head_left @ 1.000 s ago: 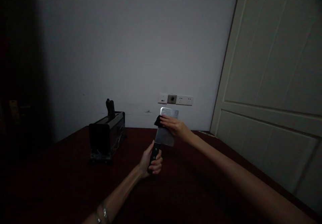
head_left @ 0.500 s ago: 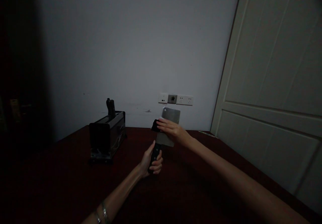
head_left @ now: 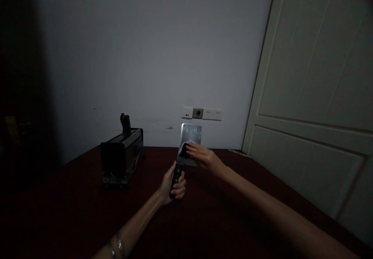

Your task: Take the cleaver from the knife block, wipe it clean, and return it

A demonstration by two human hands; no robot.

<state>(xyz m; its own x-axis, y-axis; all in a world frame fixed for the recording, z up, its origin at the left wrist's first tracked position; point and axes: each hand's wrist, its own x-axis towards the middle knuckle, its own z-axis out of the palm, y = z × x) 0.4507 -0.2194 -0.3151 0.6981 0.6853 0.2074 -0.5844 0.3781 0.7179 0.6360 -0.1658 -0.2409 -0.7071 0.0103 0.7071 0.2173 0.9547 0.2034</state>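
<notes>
A cleaver (head_left: 190, 132) with a broad shiny blade and black riveted handle stands upright above the table. My left hand (head_left: 171, 184) is wrapped round its handle, thumb along the side. A small dark cloth (head_left: 184, 150) with a paler edge lies against the blade's lower half. My right hand (head_left: 204, 156) presses this cloth on the blade face with its fingers together. Part of the blade is hidden behind the cloth and fingers.
A dark knife block (head_left: 121, 154) stands at the left on the dark red table (head_left: 210, 212), black handles (head_left: 125, 124) rising from its top. Behind is a pale wall with a socket panel (head_left: 201, 113). A panelled door (head_left: 309, 134) borders the right side.
My right hand and the cloth have slid slightly down the blade, baring more of its upper face. The blade has turned and catches more light. The whole view has shifted slightly.
</notes>
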